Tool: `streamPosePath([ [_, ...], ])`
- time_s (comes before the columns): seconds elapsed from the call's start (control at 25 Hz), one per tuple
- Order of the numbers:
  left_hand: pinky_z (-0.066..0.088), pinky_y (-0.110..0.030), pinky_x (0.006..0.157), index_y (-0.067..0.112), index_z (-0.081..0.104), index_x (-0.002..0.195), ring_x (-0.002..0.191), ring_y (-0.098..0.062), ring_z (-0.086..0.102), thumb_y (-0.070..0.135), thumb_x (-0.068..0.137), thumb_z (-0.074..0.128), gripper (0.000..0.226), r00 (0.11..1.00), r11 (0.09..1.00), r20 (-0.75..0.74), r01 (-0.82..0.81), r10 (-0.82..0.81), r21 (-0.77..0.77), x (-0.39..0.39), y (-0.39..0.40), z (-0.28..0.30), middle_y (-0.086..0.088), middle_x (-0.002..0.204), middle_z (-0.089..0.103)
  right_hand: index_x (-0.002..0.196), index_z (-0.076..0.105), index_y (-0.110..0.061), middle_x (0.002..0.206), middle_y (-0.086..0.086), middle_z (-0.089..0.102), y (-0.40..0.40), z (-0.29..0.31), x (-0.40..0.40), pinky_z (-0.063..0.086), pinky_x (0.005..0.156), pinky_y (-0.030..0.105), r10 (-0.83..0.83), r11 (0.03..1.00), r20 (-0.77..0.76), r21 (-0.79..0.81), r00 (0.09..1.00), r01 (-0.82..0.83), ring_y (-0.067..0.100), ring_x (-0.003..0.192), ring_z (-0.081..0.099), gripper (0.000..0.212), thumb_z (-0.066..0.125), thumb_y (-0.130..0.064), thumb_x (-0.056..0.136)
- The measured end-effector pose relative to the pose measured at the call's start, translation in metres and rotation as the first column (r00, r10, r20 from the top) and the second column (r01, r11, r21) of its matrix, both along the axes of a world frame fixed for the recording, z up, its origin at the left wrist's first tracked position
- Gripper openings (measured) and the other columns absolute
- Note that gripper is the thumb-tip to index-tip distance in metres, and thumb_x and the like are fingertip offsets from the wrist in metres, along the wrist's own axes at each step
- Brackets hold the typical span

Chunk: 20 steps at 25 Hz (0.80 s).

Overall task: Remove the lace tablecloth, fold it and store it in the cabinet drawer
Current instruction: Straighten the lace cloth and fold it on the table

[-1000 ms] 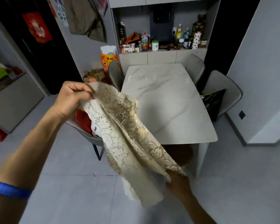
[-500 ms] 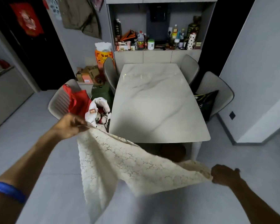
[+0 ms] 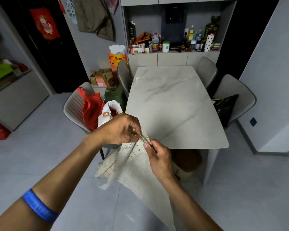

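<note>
Head view: the cream lace tablecloth [image 3: 132,165] is off the pale grey marble-patterned tabletop [image 3: 173,104] and hangs in the air in front of its near edge, draping down between the person's forearms toward the grey tiled floor [image 3: 40,155]. The left hand [image 3: 118,129] and the right hand [image 3: 158,157] meet at the cloth's top, just beside each other, each pinching an edge of lace between thumb and curled fingers, so both grips are narrow and closed on fabric. It looks as though two corners are being brought together for a fold.

The risk, as I judge it, lies in the loose lower part: it bunches unevenly on the left and trails low, so the fold may come out skewed, or the hem may brush the floor. Openwork lace can also snag on a fingernail or slip from a light pinch, dropping one corner.

The grey cabinet [image 3: 172,59] behind the tabletop stands well apart; which drawer is meant cannot be told.
</note>
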<state>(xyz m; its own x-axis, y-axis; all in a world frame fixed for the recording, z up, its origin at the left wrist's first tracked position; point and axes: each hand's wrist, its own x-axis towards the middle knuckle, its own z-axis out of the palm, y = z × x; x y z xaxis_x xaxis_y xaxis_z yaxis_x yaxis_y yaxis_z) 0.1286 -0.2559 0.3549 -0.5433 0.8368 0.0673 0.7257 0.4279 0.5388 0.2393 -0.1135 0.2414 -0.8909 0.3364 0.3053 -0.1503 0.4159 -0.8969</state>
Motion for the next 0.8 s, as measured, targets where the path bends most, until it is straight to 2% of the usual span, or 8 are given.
streamPosePath([
  [0.12,0.056,-0.029,0.074,0.004,0.076,0.09,0.084,-0.015,0.07,0.006,0.075,0.081,0.016,0.999,0.992,0.053,-0.018,0.011,0.125,0.003,-0.021,-0.011,-0.007,0.093,0.073,0.066,0.049,-0.034,0.053,-0.015,0.045,0.011,0.004,-0.004,0.028,0.046,0.018,0.067,0.992,-0.01,-0.102,0.998,-0.067,0.002,0.05,0.033,0.036,0.062,-0.012,0.091],
  [0.2,0.058,-0.026,0.077,-0.013,0.07,0.094,0.086,-0.024,0.069,-0.016,0.072,0.074,0.022,0.952,0.94,0.304,-0.139,0.04,0.312,0.011,-0.03,-0.031,-0.03,0.097,0.069,0.068,0.054,-0.024,0.055,-0.01,0.044,0.012,0.004,-0.005,0.03,0.049,0.026,0.08,0.993,0.01,-0.093,0.997,-0.079,0.002,0.052,0.033,0.026,0.063,-0.013,0.089],
  [0.28,0.057,-0.034,0.076,-0.017,0.067,0.097,0.084,-0.033,0.065,-0.025,0.07,0.067,0.028,0.865,0.836,0.496,-0.325,0.074,0.442,0.017,-0.036,-0.053,-0.034,0.096,0.069,0.072,0.054,-0.014,0.056,-0.006,0.041,0.013,0.004,-0.004,0.031,0.05,0.03,0.106,0.994,0.012,-0.035,0.994,-0.106,0.004,0.054,0.033,0.02,0.063,-0.017,0.09],
  [0.4,0.057,-0.036,0.075,0.005,0.071,0.107,0.079,-0.019,0.067,-0.013,0.071,0.074,0.041,0.752,0.67,0.64,-0.559,0.161,0.489,0.021,-0.04,-0.088,0.001,0.092,0.076,0.076,0.056,-0.017,0.056,-0.007,0.047,0.016,0.002,-0.003,0.036,0.05,0.03,0.107,0.993,-0.013,0.057,0.994,-0.106,0.007,0.051,0.04,0.022,0.064,-0.031,0.091],
  [0.48,0.057,-0.03,0.08,0.018,0.061,0.127,0.074,-0.016,0.064,-0.007,0.07,0.076,0.064,0.588,0.571,0.807,-0.677,0.043,0.463,0.028,-0.045,-0.113,0.004,0.086,0.073,0.083,0.062,-0.021,0.063,-0.008,0.061,0.019,0.001,0.0,0.044,0.055,0.029,0.081,0.992,0.011,0.095,0.997,-0.082,0.007,0.056,0.055,0.021,0.063,-0.04,0.091],
  [0.56,0.057,-0.025,0.078,0.016,0.065,0.123,0.079,-0.014,0.068,0.015,0.065,0.086,0.061,0.474,0.596,0.88,-0.699,-0.027,0.395,0.038,-0.049,-0.137,0.001,0.084,0.075,0.09,0.068,-0.025,0.076,-0.013,0.071,0.023,-0.003,0.004,0.05,0.062,0.02,0.073,0.994,0.038,0.08,0.997,-0.075,0.002,0.07,0.065,0.016,0.063,-0.04,0.09],
  [0.68,0.057,-0.025,0.076,0.013,0.078,0.098,0.084,-0.012,0.071,0.046,0.06,0.088,0.051,0.467,0.655,0.883,-0.684,0.054,0.321,0.05,-0.04,-0.155,-0.003,0.092,0.078,0.099,0.071,-0.027,0.092,-0.026,0.072,0.032,-0.007,0.011,0.046,0.073,0.006,0.068,0.995,0.021,0.067,0.997,-0.07,-0.005,0.086,0.068,0.013,0.063,-0.034,0.09],
  [0.8,0.057,-0.026,0.076,0.012,0.078,0.095,0.084,-0.014,0.072,0.031,0.079,0.072,0.025,0.496,0.599,0.867,-0.711,0.056,0.368,0.051,-0.022,-0.145,-0.007,0.093,0.078,0.097,0.074,-0.025,0.09,-0.016,0.07,0.044,-0.006,0.018,0.047,0.073,0.013,0.113,0.988,-0.042,0.109,0.993,-0.108,0.006,0.086,0.068,0.012,0.063,-0.028,0.092],
])
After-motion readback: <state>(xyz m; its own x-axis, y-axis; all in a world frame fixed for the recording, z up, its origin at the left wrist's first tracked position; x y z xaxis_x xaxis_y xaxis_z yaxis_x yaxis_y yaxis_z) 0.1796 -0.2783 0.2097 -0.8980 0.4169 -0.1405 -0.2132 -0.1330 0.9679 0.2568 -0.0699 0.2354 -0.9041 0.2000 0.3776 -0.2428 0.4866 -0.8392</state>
